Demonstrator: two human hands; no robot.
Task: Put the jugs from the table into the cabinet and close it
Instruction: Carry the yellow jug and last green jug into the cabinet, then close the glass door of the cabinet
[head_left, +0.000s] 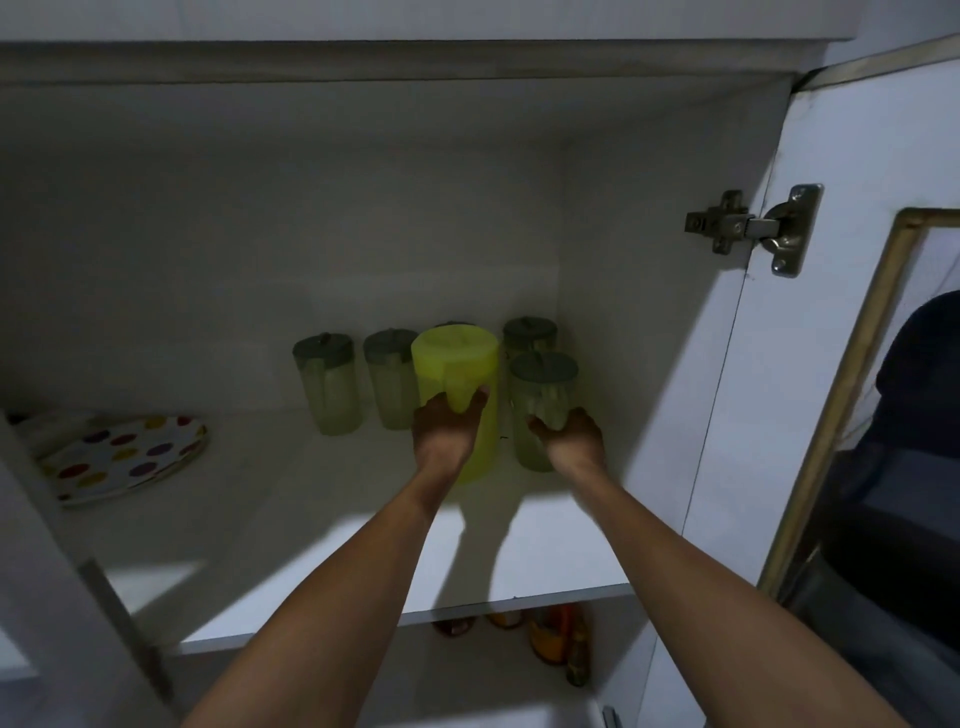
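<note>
Both my arms reach into the open cabinet, onto its white shelf (322, 525). My left hand (448, 431) is wrapped around the handle of a bright yellow-green jug (460, 358) that stands upright on the shelf. My right hand (569, 436) grips the handle of a clear jug with a grey lid (543, 384) just to the right of it. Three more clear grey-lidded jugs stand behind in a row: two on the left (326, 382) (390, 376) and one at the back right (530, 335). Another lid barely shows behind the yellow jug.
A stack of plates with coloured dots (122, 457) lies on the shelf's left side. The right cabinet door (857, 338) stands open on a metal hinge (753, 228). The left door's edge (62, 571) is near. Bottles (558, 642) stand on the shelf below.
</note>
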